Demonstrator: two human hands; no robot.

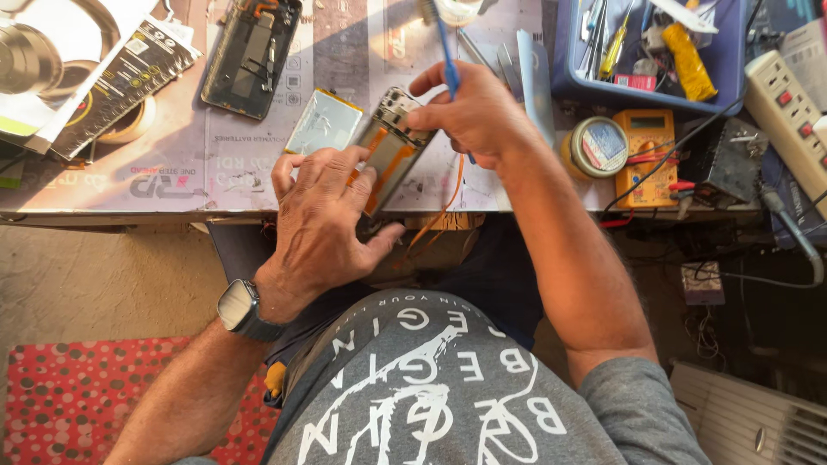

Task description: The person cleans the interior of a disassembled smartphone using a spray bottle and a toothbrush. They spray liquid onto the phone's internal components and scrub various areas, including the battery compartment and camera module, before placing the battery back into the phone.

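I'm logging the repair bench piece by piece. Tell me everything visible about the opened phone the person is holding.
The opened phone is a slim rectangle with its back cover off, showing a dark inner frame, orange flex ribbons and grey metal parts at its top end. It lies tilted over the table's front edge. The left hand steadies its lower half; the right hand touches its top end while holding a blue-handled brush.

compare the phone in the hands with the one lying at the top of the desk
The held phone is gripped by the left hand and tilted up off the desk edge; the far phone lies flat and untouched. The right hand works a blue brush on the held phone; nothing touches the far phone. The held phone shows orange inside, the far phone looks mostly dark. Both are opened, with their insides bare.
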